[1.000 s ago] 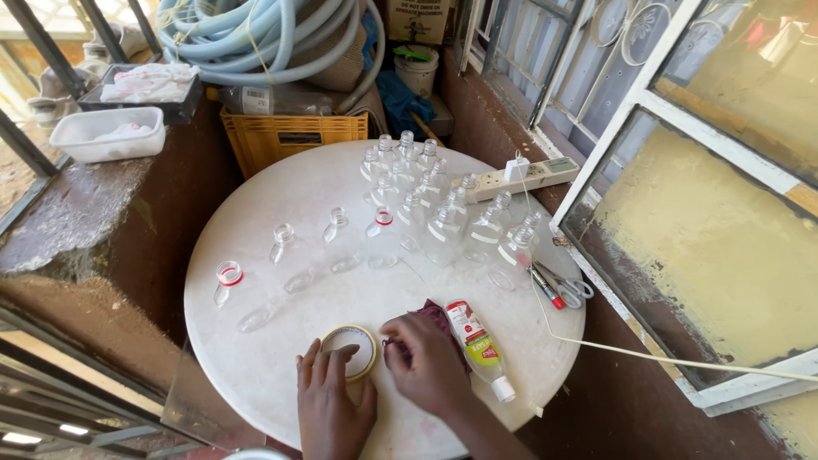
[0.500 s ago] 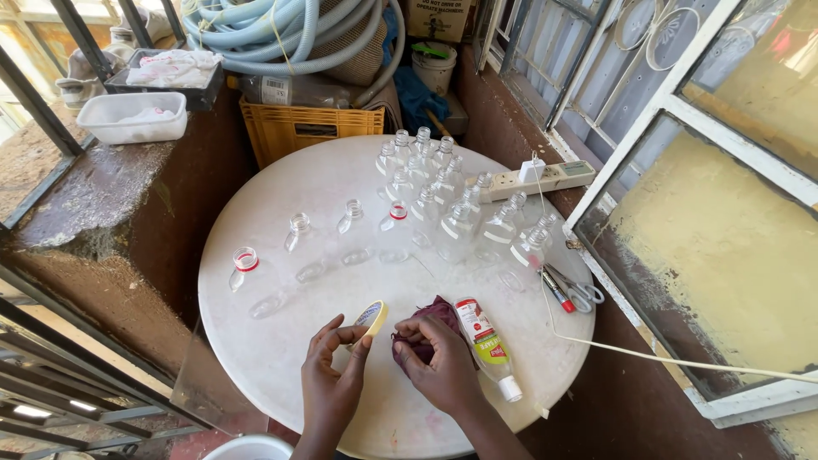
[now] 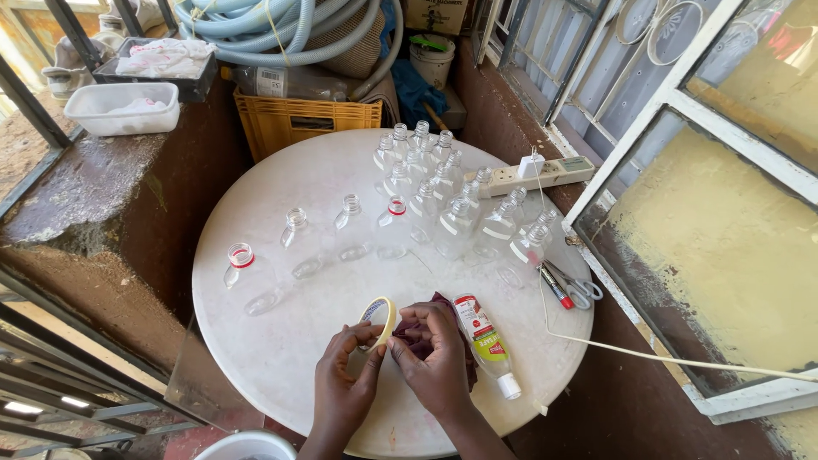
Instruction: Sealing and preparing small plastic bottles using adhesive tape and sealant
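Note:
My left hand (image 3: 342, 385) holds a roll of pale masking tape (image 3: 378, 318) upright above the round white table (image 3: 281, 358). My right hand (image 3: 436, 362) pinches at the roll's edge with its fingertips. A dark maroon cloth (image 3: 419, 330) lies under my right hand. Just right of it lies a small plastic bottle (image 3: 486, 345) with a red and green label and a white cap.
Several clear empty plastic bottles (image 3: 443, 204) stand on the table's far half. Scissors (image 3: 579, 288) and a red pen (image 3: 555, 288) lie at the right edge, a power strip (image 3: 537, 175) behind. A yellow crate (image 3: 307, 119), hoses (image 3: 281, 30) and a white tub (image 3: 119, 106) sit beyond.
The tape roll lay flat on the table under my left hand; both hands have lifted it and turned it upright, with my right hand now picking at its edge.

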